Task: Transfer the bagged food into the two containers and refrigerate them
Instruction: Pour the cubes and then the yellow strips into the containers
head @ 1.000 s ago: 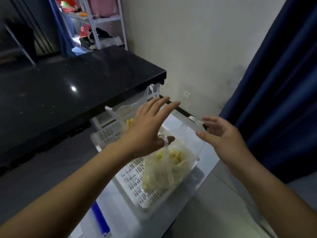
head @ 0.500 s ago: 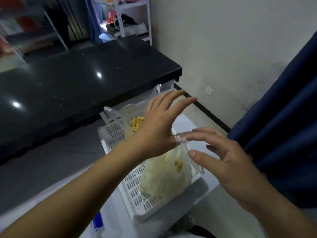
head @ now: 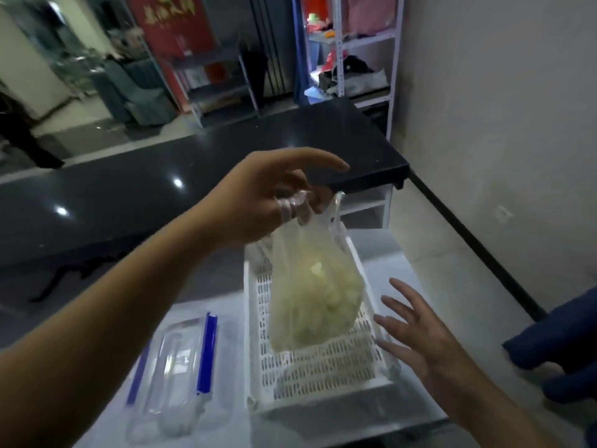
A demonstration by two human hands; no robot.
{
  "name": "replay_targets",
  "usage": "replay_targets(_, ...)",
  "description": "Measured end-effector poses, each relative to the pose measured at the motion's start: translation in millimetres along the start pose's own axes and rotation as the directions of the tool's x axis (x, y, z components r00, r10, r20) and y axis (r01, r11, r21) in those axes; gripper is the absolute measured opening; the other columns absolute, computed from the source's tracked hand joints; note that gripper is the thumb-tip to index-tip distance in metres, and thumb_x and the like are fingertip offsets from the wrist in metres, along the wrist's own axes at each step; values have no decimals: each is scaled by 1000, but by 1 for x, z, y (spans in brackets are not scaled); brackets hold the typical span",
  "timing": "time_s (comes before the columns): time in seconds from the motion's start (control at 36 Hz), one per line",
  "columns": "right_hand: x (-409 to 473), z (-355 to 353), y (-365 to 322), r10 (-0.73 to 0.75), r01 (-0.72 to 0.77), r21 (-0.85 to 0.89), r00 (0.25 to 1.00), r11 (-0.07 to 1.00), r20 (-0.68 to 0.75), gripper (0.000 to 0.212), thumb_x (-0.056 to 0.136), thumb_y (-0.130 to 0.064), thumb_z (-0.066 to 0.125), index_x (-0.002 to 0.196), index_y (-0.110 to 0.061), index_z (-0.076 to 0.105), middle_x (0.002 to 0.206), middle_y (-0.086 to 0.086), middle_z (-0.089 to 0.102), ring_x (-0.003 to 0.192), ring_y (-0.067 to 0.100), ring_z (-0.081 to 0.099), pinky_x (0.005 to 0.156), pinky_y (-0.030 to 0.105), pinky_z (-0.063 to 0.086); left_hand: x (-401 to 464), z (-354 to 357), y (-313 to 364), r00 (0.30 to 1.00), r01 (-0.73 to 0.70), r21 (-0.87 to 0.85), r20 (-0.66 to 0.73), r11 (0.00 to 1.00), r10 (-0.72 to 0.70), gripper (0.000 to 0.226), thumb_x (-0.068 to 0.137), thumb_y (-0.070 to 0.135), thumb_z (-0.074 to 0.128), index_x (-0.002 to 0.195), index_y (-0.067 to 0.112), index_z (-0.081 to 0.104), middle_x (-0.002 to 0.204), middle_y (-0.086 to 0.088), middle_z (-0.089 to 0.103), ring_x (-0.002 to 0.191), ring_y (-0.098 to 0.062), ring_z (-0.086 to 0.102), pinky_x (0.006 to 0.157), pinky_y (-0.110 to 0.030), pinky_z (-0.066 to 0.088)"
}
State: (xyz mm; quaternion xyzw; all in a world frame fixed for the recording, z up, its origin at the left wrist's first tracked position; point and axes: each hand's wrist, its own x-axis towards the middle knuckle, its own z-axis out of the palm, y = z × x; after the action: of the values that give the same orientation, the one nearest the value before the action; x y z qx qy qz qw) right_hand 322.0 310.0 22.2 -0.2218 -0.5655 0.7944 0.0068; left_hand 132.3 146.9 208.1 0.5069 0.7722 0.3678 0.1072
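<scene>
Fingers [head: 292,205] of the left hand [head: 258,202] are hooked through the handle loops of a thin plastic bag [head: 313,302], so that the bag is held hanging below them, lifted clear above a white perforated basket [head: 319,367]; the forefinger is stretched forward, away from the loops. Pale yellowish food pieces are seen through the bag's film, gathered in its lower half. To the right of the bag and lower than the left hand, the right hand [head: 416,334] is held with its fingers spread and relaxed, nothing being grasped, close beside the basket's right rim. The basket is set on a pale tabletop [head: 403,276]. To the left of the basket, below the left forearm, a clear container [head: 174,376] with blue clips along its sides is laid on the same surface. Beyond the left hand, a black glossy counter [head: 193,176] is seen, and further back a metal shelf rack [head: 361,46].
</scene>
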Motion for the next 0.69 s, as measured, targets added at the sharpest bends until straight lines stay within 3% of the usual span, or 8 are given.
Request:
replay_targets(0.08,15,4,8,28,-40,119,995,992,100,95,47,-60,93,131,-60,48,145,-12,51,127,18,58,108,52,46,8,-17,18,995,42,62,93,997,-48,38,90,9,68,119,33,65,100,26,74,91,-8,75,78,-14,56)
replay_targets(0.17,27,14,17,59,-120,245,968,962,243,85,51,-52,95,126,-56,57,139,-7,61,124,22,62,103,55,49,19,-38,37,951,149,218,235,965,-200,39,86,15,70,119,37,68,107,13,76,91,-7,75,75,-14,57)
replay_targets(0.28,40,29,24,84,-230,365,923,902,375,87,61,-46,92,139,-41,54,140,1,61,125,31,61,102,61,47,29,-62,60,826,220,309,446,925,-346,52,77,36,71,128,43,62,90,-1,78,72,-11,72,65,-17,55)
replay_targets(0.39,47,40,21,145,-420,480,848,770,509,67,77,-43,82,135,-16,62,133,17,64,116,40,64,97,69,45,30,-74,68,816,220,100,526,970,-239,58,88,12,71,141,28,54,93,-15,75,87,-23,75,80,-26,58)
replay_targets(0.47,46,46,14,93,-563,518,730,644,677,76,79,-46,80,142,-12,55,148,23,50,134,46,48,109,70,33,19,-83,70,829,197,-93,547,976,-115,64,87,7,73,145,21,50,94,-42,58,87,-27,72,84,-32,58)
replay_targets(0.56,48,48,13,47,-632,525,663,571,747,90,66,-35,93,142,-5,54,152,25,43,143,46,36,117,63,24,1,-95,64,851,218,-191,518,957,-90,75,84,11,77,150,19,45,86,-34,56,83,-25,67,88,-51,57)
replay_targets(0.61,53,47,15,57,-630,527,671,570,739,95,56,-29,99,137,-1,58,146,25,51,134,45,48,108,63,41,-14,-102,57,857,229,-196,505,953,-102,81,83,10,78,154,20,39,87,-15,64,85,-24,66,92,-58,53)
replay_targets(0.69,62,47,19,98,-601,525,709,603,699,85,41,-17,103,117,3,71,124,28,66,108,44,68,77,58,58,-40,-107,49,889,225,-121,432,967,-152,74,87,12,75,152,22,42,92,-13,64,87,-27,67,87,-38,58)
